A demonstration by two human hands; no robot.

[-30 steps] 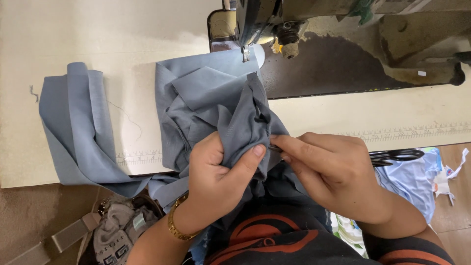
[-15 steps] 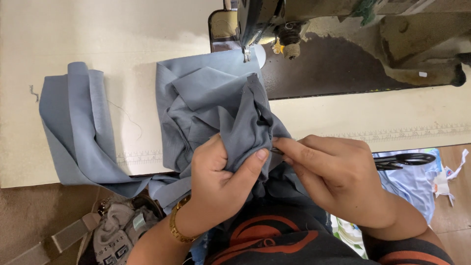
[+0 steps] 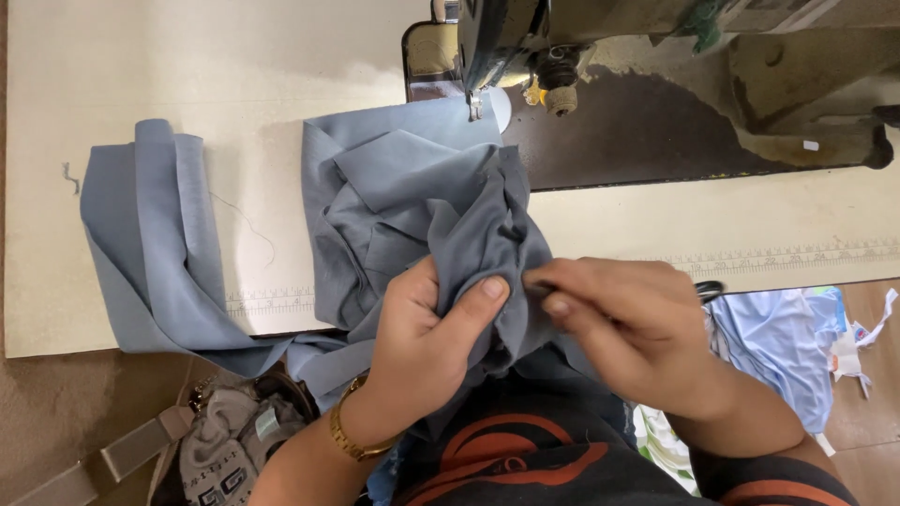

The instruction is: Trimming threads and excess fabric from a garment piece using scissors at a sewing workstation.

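A crumpled piece of grey-blue fabric [image 3: 403, 201] lies on the cream sewing table [image 3: 234, 75], reaching up to the needle of the sewing machine [image 3: 525, 37]. My left hand [image 3: 422, 342] grips a bunched fold of this fabric near the table's front edge, thumb pressed on top. My right hand [image 3: 628, 328] pinches the same fold from the right with its fingertips, touching the left thumb. A gold bracelet [image 3: 349, 439] circles my left wrist.
A long strip of the same grey-blue cloth [image 3: 150, 244] drapes over the table's left front edge. A grey bag [image 3: 220, 450] sits on the floor at lower left. Light blue cloth [image 3: 778, 347] and scraps lie at lower right. A printed ruler [image 3: 778, 255] runs along the table edge.
Both hands have kept hold of the fold and shifted slightly; the right fingertips have closed in on the fabric beside the left thumb.
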